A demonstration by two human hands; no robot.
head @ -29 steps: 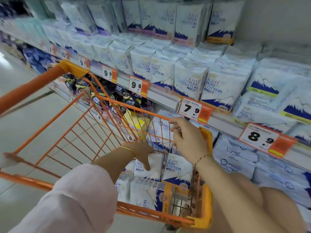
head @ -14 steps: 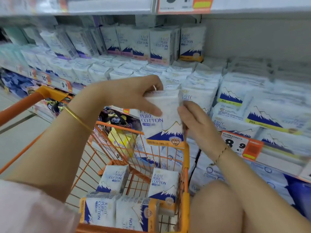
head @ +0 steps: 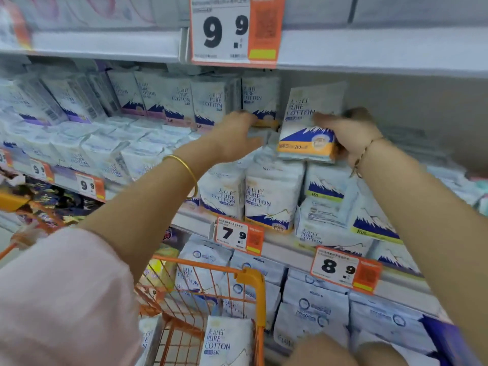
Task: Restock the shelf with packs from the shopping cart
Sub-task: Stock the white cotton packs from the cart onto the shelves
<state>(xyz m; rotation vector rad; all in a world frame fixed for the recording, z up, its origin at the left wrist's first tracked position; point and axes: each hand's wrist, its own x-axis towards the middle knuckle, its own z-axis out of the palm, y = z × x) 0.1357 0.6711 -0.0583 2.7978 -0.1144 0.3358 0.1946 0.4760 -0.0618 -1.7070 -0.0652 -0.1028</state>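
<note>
Above stacked packs [head: 274, 180], right hand [head: 351, 133] fingers [head: 322, 119] clasp a soft glossy pack [head: 307, 109]; left hand [head: 235, 138] fingers extend.

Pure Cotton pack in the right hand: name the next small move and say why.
Probably stand it upright and slide it left against the end pack of the upper row. The right hand grips the Pure Cotton pack tilted, in the gap beside that row, while the left hand touches the end pack.

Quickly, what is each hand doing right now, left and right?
Left hand: open, fingers resting against the shelf packs.
Right hand: holding a cotton pack.
</note>
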